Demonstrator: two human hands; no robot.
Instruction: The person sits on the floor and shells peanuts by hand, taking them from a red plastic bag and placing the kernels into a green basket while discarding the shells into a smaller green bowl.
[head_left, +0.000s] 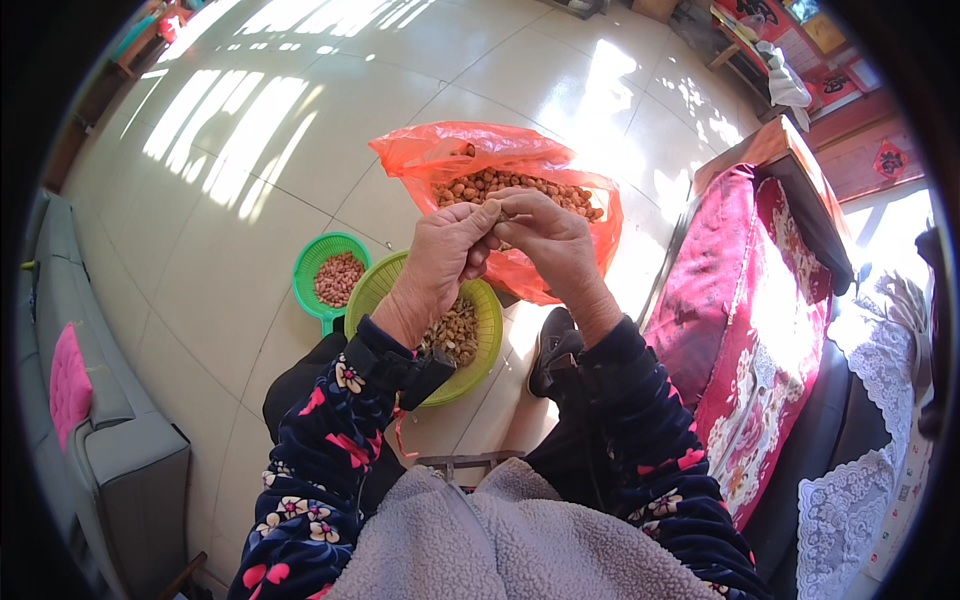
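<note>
My left hand and my right hand meet at the fingertips over the near side of a red plastic bag. Between them they pinch a small brown peanut shell, partly hidden by the fingers. Unshelled peanuts fill the opened bag. Below my left hand a yellow-green plastic basket holds broken shells, and my left wrist covers part of it. To its left, a green plastic strainer with a handle contains shelled pink peanuts.
A grey sofa with a pink cushion stands at the left. At the right is a wooden-edged table draped with a red floral cloth. My dark shoe rests on the tiled floor beside the bag.
</note>
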